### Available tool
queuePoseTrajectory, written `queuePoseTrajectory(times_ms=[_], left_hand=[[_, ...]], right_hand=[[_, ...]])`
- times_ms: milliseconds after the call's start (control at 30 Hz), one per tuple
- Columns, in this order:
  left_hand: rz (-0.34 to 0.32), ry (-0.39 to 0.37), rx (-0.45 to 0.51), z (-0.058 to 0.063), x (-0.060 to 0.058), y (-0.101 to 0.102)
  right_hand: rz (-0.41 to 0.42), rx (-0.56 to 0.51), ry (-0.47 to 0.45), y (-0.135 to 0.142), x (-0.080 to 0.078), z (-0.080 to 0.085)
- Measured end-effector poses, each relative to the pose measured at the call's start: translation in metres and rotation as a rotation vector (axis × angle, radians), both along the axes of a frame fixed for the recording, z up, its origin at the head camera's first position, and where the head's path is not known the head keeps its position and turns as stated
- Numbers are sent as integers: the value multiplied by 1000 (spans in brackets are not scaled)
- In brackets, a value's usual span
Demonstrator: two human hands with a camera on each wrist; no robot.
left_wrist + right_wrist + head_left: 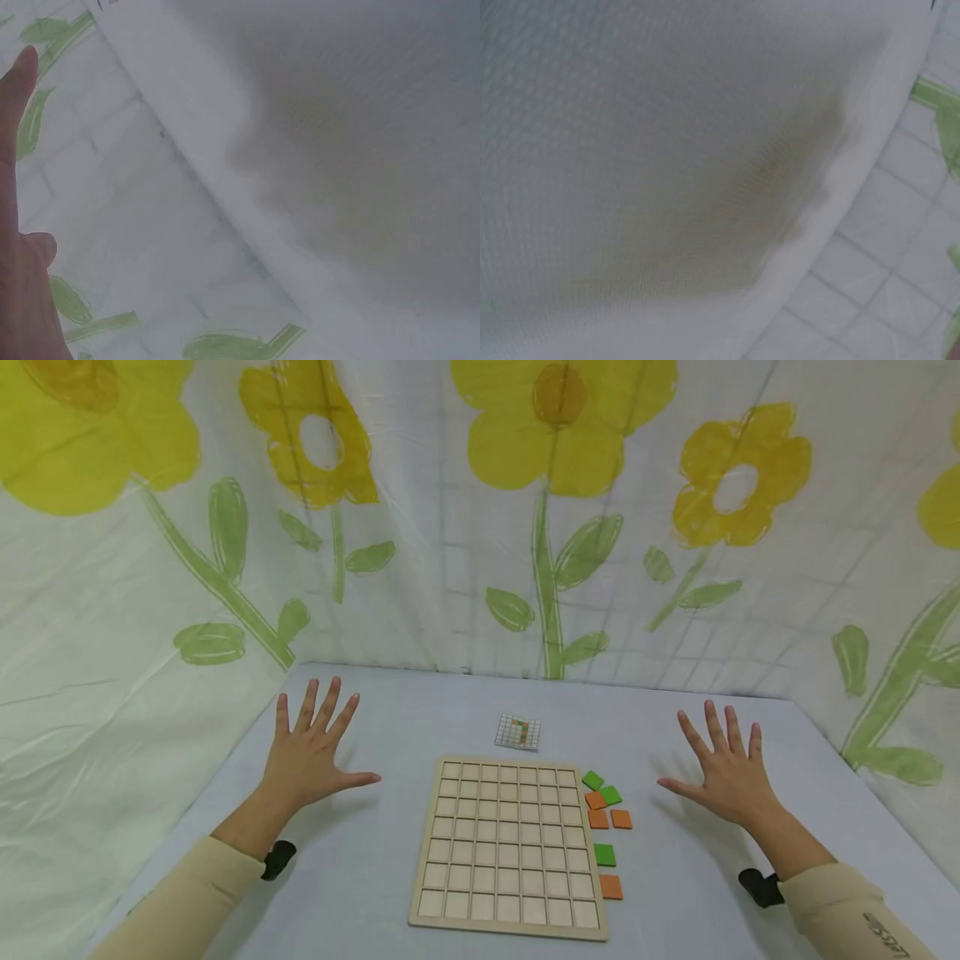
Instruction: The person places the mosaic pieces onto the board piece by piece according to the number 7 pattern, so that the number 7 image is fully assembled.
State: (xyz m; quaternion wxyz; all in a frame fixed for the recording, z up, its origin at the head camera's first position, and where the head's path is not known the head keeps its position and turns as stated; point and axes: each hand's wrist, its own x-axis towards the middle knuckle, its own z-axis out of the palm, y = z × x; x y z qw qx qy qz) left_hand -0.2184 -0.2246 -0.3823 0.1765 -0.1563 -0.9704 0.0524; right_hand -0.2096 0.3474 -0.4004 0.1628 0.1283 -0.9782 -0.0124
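My left hand (306,756) is spread wide over the left part of the table, fingers straight and holding nothing. Over the right part my right hand (731,777) is spread the same way, also with nothing in it. Between them lies a square wooden grid board (508,841) with bare compartments. Along its right edge are several loose square tiles, among them a green tile (604,855) and an orange tile (611,887). Just behind the board sits a small pattern card (517,732) with a grid and a few coloured squares. In the left wrist view, part of the left hand (26,247) shows at the left edge.
The pale table (337,877) ends at a white curtain (420,568) printed with yellow flowers. A black wrist strap piece (279,860) shows under the left wrist and another black piece (761,887) under the right. Both wrist views mostly show shadowed table surface.
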Motion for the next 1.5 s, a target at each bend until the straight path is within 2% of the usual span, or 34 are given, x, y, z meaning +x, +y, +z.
queuePoseTrajectory(times_ms=[167, 333, 433, 633, 733, 933, 1167, 1333, 1500], left_hand=[[-59, 1, 14, 2, 2, 8], [-144, -45, 4, 4, 6, 21], [-207, -105, 30, 3, 9, 30], [-350, -259, 173, -1, 17, 46], [-398, -319, 200, -5, 20, 55], [-435, -417, 209, -14, 23, 71], [-452, -527, 263, -24, 19, 85], [-461, -619, 336, -29, 16, 91], [-465, -702, 435, -35, 14, 92]], right_hand=[[-1, -18, -7, -1, 1, 2], [24, -62, -41, -12, 7, 5], [46, -96, -74, -20, 14, 4], [92, -147, -136, -36, 29, 2], [122, -191, -174, -45, 36, 2], [147, -278, -261, -63, 51, 0], [117, -429, -399, -82, 68, 0], [176, -535, -462, -85, 75, -1], [273, -683, -612, -83, 80, -6]])
